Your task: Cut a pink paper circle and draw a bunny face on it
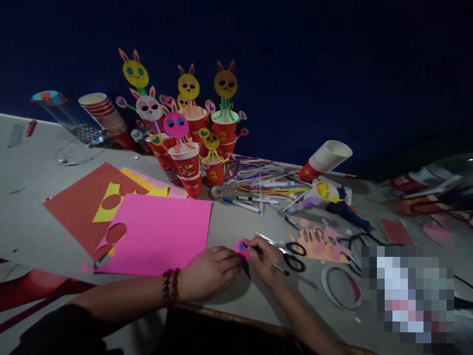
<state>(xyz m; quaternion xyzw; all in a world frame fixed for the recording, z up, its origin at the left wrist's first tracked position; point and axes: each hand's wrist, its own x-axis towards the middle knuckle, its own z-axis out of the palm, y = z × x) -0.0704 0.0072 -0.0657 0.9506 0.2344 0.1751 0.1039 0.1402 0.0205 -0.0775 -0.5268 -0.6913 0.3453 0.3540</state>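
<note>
Close in front of me a small pink paper disc (pixel 242 250) with a blue patch is held low over the grey table. The fingers of my left hand (pixel 212 271) are drawn together, with their tips at the disc's left edge. My right hand (pixel 265 259) is closed round a dark marker pen (pixel 279 268), whose tip points at the disc. Behind that hand lie black-handled scissors (pixel 291 256). To the left a large pink paper sheet (pixel 166 234) with a round cut-out overlaps red-brown paper (pixel 84 207) and yellow scraps (pixel 107 202).
Red paper cups with rabbit-face figures (pixel 186 162) stand at the back. Cup stacks (pixel 105 116) (pixel 325 158) flank pipe cleaners and straws (pixel 273 185). Markers (pixel 242 204), peach paper scraps (pixel 320 244) and a tape roll (pixel 340 288) lie nearby. The lower right is pixelated.
</note>
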